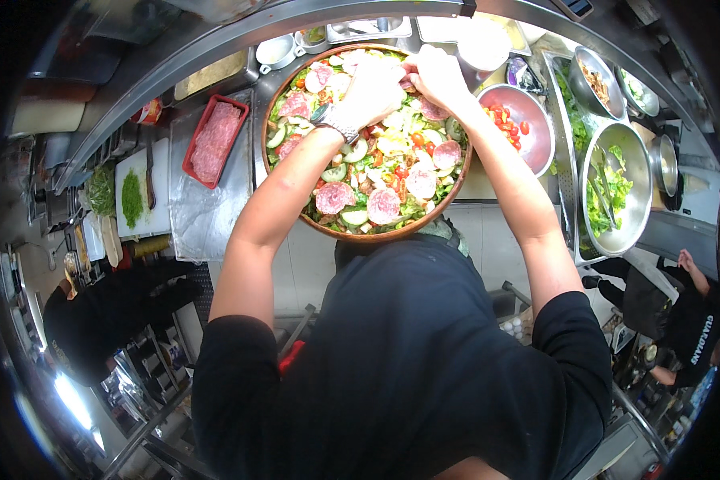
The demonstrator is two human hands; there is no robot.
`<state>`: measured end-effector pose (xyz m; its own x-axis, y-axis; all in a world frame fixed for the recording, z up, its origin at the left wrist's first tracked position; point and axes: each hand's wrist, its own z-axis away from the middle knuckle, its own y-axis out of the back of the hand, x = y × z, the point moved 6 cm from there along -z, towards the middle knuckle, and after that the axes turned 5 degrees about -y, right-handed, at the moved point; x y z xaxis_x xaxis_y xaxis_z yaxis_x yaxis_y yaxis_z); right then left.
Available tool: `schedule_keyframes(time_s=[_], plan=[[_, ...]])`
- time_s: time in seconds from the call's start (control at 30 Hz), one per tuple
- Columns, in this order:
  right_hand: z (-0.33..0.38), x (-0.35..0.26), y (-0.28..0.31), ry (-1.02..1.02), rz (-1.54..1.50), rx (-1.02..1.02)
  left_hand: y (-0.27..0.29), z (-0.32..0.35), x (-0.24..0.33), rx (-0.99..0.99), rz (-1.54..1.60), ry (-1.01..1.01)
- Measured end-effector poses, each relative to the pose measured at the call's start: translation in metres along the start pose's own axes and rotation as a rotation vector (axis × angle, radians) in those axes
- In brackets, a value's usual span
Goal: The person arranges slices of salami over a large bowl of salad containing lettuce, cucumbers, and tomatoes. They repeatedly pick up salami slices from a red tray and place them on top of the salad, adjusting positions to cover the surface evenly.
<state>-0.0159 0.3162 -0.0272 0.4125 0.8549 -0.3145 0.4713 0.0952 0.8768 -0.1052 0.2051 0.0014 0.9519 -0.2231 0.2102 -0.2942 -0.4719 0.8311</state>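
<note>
A wide wooden bowl [368, 237] holds a mixed salad of greens, cucumber slices, tomatoes and several salami slices [384, 206]. Over its far side, my left hand [374, 86] reaches in with a watch at the wrist; glare washes out its fingers. Close beside it, at the far right rim, my right hand [438, 74] is closed with the fingers drawn together. The pink edge of a slice shows between the two hands, but whether either one grips it is unclear. To the left, a red tray [186, 166] of stacked sliced salami rests on the metal counter.
Right of the bowl stand a bowl of cut tomatoes [541, 136] and a steel bowl [638, 200] with lettuce and tongs. A white cutting board [158, 200] with chopped herbs and a knife [150, 180] lies left. Two co-workers in black stand at either side. A metal shelf edge [240, 50] spans overhead.
</note>
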Motion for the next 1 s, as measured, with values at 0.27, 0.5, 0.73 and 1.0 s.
schedule_keyframes(time_s=[0.27,0.5,0.73,1.0], plan=[[-0.014,0.012,0.003,-0.154,-0.413,-0.065,0.003,0.001,-0.002,0.029,0.009,-0.019],[-0.023,0.016,0.058,-0.087,-0.205,0.054,0.115,0.033,-0.035,0.085,0.268,0.159],[0.002,0.011,0.097,-0.174,-0.248,0.067,0.279,0.257,-0.089,0.422,-0.151,0.824],[0.001,-0.094,0.075,-0.048,-0.415,-0.233,0.262,0.491,-0.104,0.312,-0.39,1.283]])
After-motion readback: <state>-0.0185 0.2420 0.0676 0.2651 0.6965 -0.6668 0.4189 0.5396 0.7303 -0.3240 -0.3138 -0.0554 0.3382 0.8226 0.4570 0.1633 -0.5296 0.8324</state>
